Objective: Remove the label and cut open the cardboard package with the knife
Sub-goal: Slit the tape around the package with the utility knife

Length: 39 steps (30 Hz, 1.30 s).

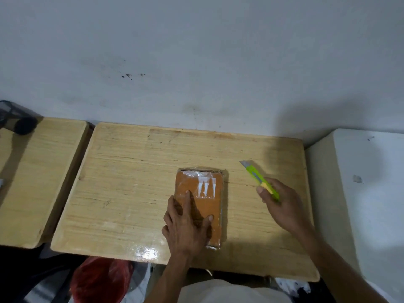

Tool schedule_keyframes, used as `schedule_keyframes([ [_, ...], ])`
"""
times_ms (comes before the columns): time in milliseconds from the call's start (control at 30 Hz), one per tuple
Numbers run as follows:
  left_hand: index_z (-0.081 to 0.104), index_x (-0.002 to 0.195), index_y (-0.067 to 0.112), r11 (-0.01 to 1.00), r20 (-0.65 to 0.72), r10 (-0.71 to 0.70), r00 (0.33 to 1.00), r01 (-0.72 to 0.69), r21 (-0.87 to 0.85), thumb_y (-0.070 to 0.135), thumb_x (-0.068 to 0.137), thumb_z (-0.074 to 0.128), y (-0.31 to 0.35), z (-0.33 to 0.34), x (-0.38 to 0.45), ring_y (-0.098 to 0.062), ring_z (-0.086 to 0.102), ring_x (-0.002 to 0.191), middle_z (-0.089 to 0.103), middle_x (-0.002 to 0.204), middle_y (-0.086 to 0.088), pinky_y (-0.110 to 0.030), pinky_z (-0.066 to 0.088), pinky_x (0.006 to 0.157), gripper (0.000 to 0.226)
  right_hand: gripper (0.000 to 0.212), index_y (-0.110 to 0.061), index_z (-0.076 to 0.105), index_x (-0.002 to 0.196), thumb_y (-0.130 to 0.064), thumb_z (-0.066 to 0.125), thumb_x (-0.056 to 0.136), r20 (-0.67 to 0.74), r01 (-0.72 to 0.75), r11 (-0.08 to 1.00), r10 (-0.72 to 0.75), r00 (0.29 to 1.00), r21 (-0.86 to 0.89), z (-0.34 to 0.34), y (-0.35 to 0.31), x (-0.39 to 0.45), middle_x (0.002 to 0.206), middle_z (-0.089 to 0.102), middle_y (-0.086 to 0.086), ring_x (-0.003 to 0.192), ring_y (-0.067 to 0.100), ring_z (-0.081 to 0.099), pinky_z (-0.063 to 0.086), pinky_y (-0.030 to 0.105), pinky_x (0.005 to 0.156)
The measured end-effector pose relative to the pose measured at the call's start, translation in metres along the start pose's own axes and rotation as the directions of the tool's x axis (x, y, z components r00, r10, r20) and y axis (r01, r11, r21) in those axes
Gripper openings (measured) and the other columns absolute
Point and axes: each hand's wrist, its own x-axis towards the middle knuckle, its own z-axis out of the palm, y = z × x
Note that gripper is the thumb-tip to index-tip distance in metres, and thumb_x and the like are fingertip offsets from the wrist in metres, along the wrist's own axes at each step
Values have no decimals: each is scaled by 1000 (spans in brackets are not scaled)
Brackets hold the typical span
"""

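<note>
Head view. Item: flat orange-brown cardboard package wrapped in clear tape (200, 204), lying mid-counter on the pale wooden counter (122, 182); whitish label remnants show near the package's far end. Left hand (185, 224): fingers (187, 193) spread flat, pressing the package's near half. Right hand (282, 206), right of the package: fingers clamped round a lime-green utility knife (259, 179), blade out, pointing away. Risk: a slipping blade on glossy tape could run toward the pinning hand; loose pressure lets the package skid.

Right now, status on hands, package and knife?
Left hand flat on package, pinning it. Right hand grips knife, blade out, clear of package. White label scraps remain. Nothing obstructing.
</note>
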Motion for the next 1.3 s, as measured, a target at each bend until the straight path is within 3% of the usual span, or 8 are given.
schedule_keyframes([
  [100,11,150,44,1000,0,19,1000,-19,5,67,78,63,0,-8,7,-36,16,142,-1,160,-1,-61,33,105,92,3,-32,57,98,-34,57,95,-31,-207,937,225,974,283,30,-10,-44,76,62,1,64,16,59,48,27,54],
  [300,12,154,34,951,17,272,962,-271,151,68,79,60,1,-40,48,-38,15,145,4,163,-6,-62,30,108,95,31,-28,52,124,-30,60,95,-217,-368,859,459,861,356,93,-41,-115,75,61,-3,63,8,59,48,23,59],
  [533,12,155,36,742,351,499,792,-600,299,73,78,57,22,-60,115,-30,9,150,13,164,-3,-66,9,114,96,66,-34,33,147,-39,66,90,-208,-413,693,626,752,591,176,-72,-149,111,65,-15,92,1,64,57,29,79],
  [667,14,154,40,726,443,481,757,-627,283,71,82,54,15,-57,124,-36,21,145,27,159,-8,-66,13,112,88,51,-33,43,138,-35,65,92,-285,-408,661,685,670,630,213,-84,-151,102,62,-24,83,-13,60,48,7,69],
  [833,18,154,34,745,395,493,775,-611,269,64,84,58,4,-60,116,-39,29,137,34,153,-11,-58,28,107,86,31,-27,54,127,-30,59,96,-377,-332,640,714,590,692,235,-88,-145,87,67,-15,80,2,66,48,9,63],
  [1000,37,138,32,858,338,409,848,-483,173,69,75,58,-25,-68,109,-37,43,124,56,132,-9,-42,31,92,76,31,-21,58,124,-38,50,99,-352,-319,639,697,625,700,224,-82,-129,101,69,1,93,18,66,51,24,74],
  [1133,46,128,22,945,203,306,930,-323,53,41,80,72,-40,-81,84,-36,51,115,63,116,-7,-44,36,98,58,32,-24,61,119,-44,55,95,-319,-333,745,582,748,578,191,-66,-104,93,71,-6,86,9,67,54,30,73],
  [1300,42,132,23,997,107,59,992,-54,-51,38,70,74,-48,-74,60,-39,59,104,62,113,-15,-52,50,92,71,41,-25,54,134,-35,61,94,-189,-284,859,391,901,425,140,-48,-59,95,66,-8,86,5,63,46,18,69],
])
